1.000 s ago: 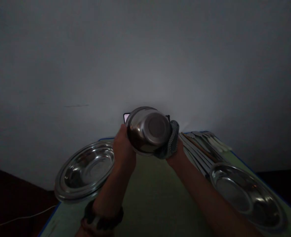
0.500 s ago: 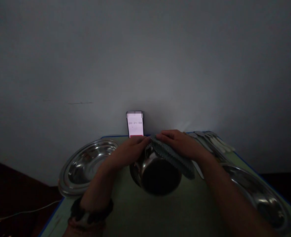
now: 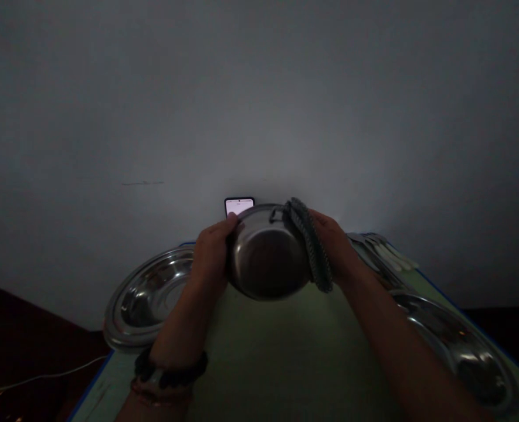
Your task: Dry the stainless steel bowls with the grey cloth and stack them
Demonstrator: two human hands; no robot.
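A shiny metal bowl (image 3: 270, 258) is held up over the table, tilted so that its rounded underside faces me. A small loop or hook shows near its upper rim. My left hand (image 3: 210, 252) grips the bowl's left side, thumb at the rim. On the other side my right hand (image 3: 332, 243) is closed on a grey-green cloth (image 3: 312, 246), which is pressed against the bowl's right edge. Most of the fingers of both hands are hidden behind the bowl and cloth.
A wide metal basin (image 3: 131, 328) stands at the table's left edge, and another metal basin (image 3: 474, 351) at the right. Several pale-handled utensils (image 3: 393, 255) lie at the back right. A lit phone (image 3: 239, 205) leans against the wall (image 3: 259, 105) behind the green table (image 3: 285, 357).
The bowl has risen and turned, so its underside faces me more fully. My left hand has moved down its left side; the cloth and right hand have shifted to its right edge.
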